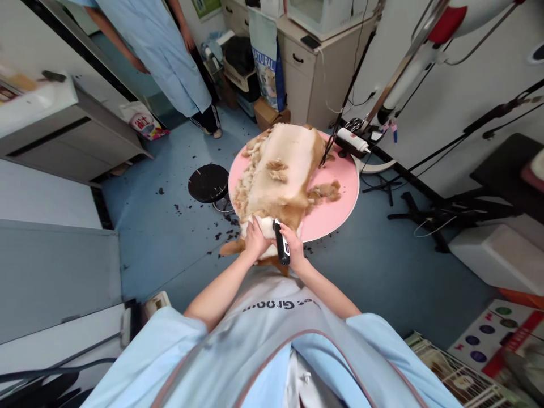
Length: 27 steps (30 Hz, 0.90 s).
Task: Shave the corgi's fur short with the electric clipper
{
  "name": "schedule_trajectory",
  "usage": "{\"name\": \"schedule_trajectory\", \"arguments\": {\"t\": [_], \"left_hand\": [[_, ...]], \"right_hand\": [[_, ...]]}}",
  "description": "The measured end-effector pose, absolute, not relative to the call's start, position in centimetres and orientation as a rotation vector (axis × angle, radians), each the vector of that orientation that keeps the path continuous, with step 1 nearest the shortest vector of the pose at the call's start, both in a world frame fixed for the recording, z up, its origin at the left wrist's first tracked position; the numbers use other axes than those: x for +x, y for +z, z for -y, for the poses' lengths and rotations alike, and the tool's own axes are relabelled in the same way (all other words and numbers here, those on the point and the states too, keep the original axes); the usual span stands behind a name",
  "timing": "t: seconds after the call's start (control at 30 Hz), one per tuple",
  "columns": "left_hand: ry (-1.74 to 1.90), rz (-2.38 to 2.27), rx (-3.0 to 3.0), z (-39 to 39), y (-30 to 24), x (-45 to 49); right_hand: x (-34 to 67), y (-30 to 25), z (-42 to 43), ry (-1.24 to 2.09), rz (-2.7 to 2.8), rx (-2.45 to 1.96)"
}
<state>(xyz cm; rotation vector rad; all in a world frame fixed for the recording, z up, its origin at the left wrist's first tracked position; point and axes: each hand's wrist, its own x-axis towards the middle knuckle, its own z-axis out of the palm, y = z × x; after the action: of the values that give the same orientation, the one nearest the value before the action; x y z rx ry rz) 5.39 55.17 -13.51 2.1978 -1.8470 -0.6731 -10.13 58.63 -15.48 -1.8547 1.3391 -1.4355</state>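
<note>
A tan, partly shaved dog [283,170] stands on a round pink grooming table [335,192], its rear end toward me. My right hand [293,248] is closed around a black electric clipper [281,242], whose head rests against the white fur at the dog's rear. My left hand [255,238] presses on the dog's rump just left of the clipper, fingers curled into the fur. Loose clumps of cut fur lie along the dog's left side and on the table.
A black round stool [208,182] stands left of the table, with dark fur clippings scattered on the blue floor. Another person in a light blue gown [170,56] stands at the back. A dryer stand [408,62] and cables sit at the right, cabinets behind.
</note>
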Motion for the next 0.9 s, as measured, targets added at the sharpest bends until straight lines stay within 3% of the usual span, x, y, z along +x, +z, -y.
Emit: {"name": "schedule_trajectory", "arguments": {"t": [0.27,0.5,0.9], "left_hand": [[-0.579,1.922,2.176,-56.0,-14.7,5.3],[-0.614,2.005,2.193,-55.6,-13.8,4.8],[-0.466,2.166,2.176,-54.5,-12.1,4.9]], "right_hand": [[-10.5,-14.7,-58.0,-1.367,-1.451,-1.872],[-12.8,-14.0,-59.4,-1.53,-1.391,-1.899],[-11.0,-13.2,-57.6,-1.141,-1.391,-2.159]]}}
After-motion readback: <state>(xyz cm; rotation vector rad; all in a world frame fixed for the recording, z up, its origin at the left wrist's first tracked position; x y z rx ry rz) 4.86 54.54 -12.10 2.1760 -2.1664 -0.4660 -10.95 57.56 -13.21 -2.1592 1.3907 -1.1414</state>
